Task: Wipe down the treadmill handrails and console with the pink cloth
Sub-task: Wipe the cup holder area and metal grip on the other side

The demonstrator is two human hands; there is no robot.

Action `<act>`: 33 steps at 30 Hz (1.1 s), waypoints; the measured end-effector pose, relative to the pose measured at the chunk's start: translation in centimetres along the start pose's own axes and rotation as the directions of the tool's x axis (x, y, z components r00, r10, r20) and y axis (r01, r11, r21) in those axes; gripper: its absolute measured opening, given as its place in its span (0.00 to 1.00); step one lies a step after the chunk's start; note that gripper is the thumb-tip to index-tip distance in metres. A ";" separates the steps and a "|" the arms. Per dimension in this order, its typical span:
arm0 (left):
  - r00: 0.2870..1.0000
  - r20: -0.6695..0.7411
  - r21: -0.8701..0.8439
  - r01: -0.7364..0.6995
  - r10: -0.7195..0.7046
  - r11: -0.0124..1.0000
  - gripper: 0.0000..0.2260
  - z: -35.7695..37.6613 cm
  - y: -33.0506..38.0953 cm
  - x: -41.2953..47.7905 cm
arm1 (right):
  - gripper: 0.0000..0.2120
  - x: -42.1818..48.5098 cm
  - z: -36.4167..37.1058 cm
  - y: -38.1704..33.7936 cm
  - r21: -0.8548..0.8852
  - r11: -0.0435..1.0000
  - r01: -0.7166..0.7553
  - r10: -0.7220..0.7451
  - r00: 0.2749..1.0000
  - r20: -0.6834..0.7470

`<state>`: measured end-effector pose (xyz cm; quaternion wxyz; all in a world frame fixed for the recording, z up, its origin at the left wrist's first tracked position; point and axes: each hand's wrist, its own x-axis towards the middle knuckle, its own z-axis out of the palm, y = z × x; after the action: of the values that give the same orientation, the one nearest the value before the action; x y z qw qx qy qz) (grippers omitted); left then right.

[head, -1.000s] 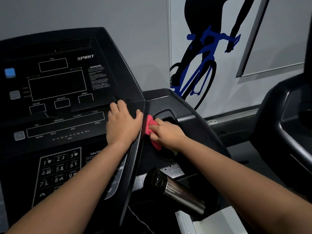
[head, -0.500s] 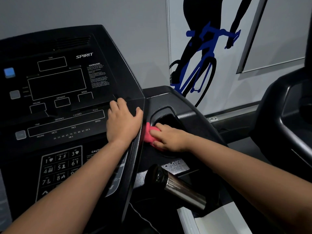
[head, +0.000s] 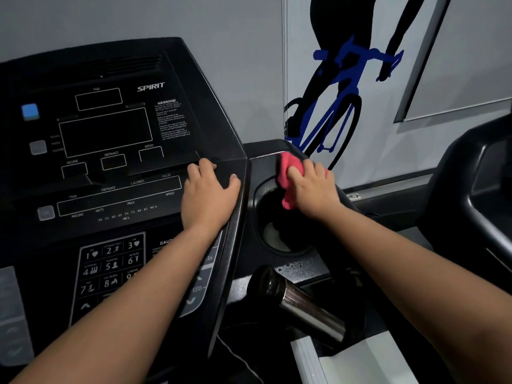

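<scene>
The pink cloth [head: 286,169], bunched into a wad, is pressed against the upper rim of the cup holder [head: 277,239] on the black side tray just right of the treadmill console [head: 110,134], one end dangling over the opening. The right hand [head: 313,187] grips it, fingers [head: 303,169] curled over the fabric. The left hand [head: 207,195] lies flat on the console's right edge, fingers [head: 198,171] relaxed and slightly spread, holding nothing. By the look of it, the job is mid-course. The wiping is at the tray beside the console, and beads of liquid [head: 293,266] show on the ledge below the cup holder, suggesting that strip awaits a pass. The steel-sleeved handrail [head: 307,306] nearest the camera is apart from the cloth. Whether it or the console face has been wiped cannot be told. A cyclist mural [head: 332,92] covers the wall behind.
</scene>
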<state>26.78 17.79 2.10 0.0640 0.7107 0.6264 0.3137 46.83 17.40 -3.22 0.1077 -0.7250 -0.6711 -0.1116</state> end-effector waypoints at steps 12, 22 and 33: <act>0.999 -0.035 0.007 -0.003 0.003 1.000 0.19 0.2 0.1 -0.1 | 0.22 2.6 0.5 -3.3 0.103 0.971 0.216 -0.216 0.976 -0.012; 1.000 -0.012 0.002 0.003 -0.003 1.000 0.20 0.0 0.0 0.0 | 0.38 2.9 0.1 4.5 0.430 0.877 -0.214 0.117 0.964 0.241; 0.999 -0.041 0.039 -0.009 0.011 0.999 0.19 0.4 0.4 -0.3 | 0.32 -0.2 0.8 6.7 0.272 0.901 -0.337 0.217 0.895 0.390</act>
<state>27.31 17.58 1.88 0.0355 0.7083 0.6301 0.3164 53.51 16.98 -4.10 0.1225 -0.7937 -0.5765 0.1509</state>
